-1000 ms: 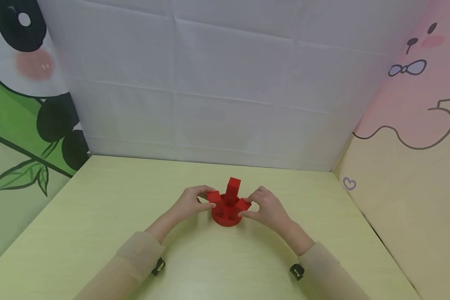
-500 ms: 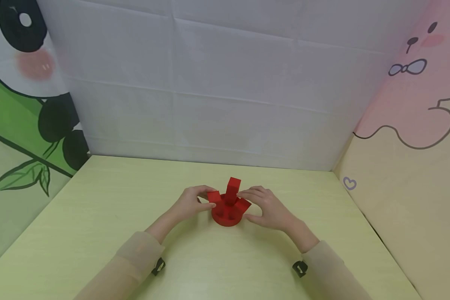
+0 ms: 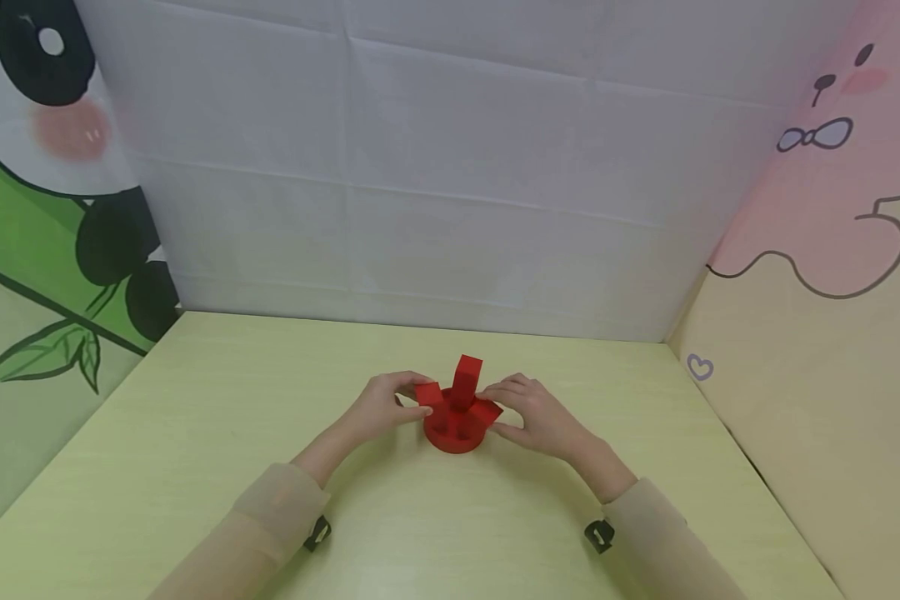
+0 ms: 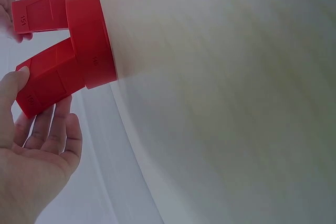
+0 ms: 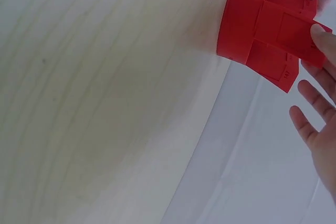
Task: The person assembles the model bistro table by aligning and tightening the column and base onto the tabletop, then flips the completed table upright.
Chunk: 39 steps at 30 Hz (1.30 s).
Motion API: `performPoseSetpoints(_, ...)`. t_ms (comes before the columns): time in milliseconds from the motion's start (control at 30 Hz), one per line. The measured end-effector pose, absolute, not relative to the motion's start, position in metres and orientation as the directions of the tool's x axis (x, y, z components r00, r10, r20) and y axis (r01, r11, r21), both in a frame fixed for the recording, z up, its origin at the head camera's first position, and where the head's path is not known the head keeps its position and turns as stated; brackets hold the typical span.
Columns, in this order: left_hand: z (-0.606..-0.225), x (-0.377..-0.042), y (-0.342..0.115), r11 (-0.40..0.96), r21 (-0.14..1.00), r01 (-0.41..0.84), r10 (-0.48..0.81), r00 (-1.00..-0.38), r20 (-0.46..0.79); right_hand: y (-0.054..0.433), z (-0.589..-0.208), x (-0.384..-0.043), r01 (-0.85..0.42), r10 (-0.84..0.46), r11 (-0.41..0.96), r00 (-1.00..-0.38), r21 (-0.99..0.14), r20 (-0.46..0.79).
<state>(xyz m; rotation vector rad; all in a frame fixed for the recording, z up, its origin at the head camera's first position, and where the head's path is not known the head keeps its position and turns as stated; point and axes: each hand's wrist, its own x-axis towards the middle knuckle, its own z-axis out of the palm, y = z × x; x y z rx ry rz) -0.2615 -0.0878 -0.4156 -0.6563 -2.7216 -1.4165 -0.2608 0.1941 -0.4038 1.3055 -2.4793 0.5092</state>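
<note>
A red round base (image 3: pixel 453 444) stands upright on the table, with three red blocks rising from it. The left block (image 3: pixel 427 393) leans outward; my left hand (image 3: pixel 375 408) pinches its upper end, thumb on the near face and fingers behind. In the left wrist view this block (image 4: pixel 52 77) carries a small number near its end. My right hand (image 3: pixel 537 418) holds the right block (image 3: pixel 487 411), which tilts outward too. The right wrist view shows the thumb (image 5: pixel 324 38) on its face. At the back, a taller block (image 3: pixel 466 381) stands between the hands, untouched.
The pale wooden table (image 3: pixel 450 533) runs back to a white cloth wall (image 3: pixel 465 167). Cartoon-printed panels border it, a green-and-white one (image 3: pixel 52 250) at left and a pink-and-cream one (image 3: pixel 817 250) at right.
My right hand loosened from the right block, its thumb drawing off and its fingers reaching toward the back block, then closed in on the right block again. My left hand stayed put.
</note>
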Motion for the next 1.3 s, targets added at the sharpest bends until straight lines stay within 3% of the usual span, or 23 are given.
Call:
performPoseSetpoints(400,-0.414,-0.262,-0.088,0.499,0.797,0.34,0.346,-0.922,0.177,0.19,-0.397,-0.261,-0.817,-0.74,0.572,-0.553,-0.074,0.383)
performPoseSetpoints(667,-0.419,-0.265,-0.089,0.506,0.788,0.351,0.367,-0.914,0.172,0.19,-0.405,-0.258,-0.79,-0.718,0.604,-0.596,-0.103,0.361)
performPoseSetpoints(1000,-0.424,-0.267,-0.085,0.461,0.771,0.439,0.366,-0.886,0.285,0.191,-0.412,-0.248,-0.782,-0.629,0.614,-0.568,-0.108,0.531)
performPoseSetpoints(1300,-0.414,-0.267,-0.071,0.47,0.784,0.407,0.209,-0.914,0.349,0.187,-0.412,-0.239,-0.746,-0.547,0.644,-0.603,-0.168,0.58)
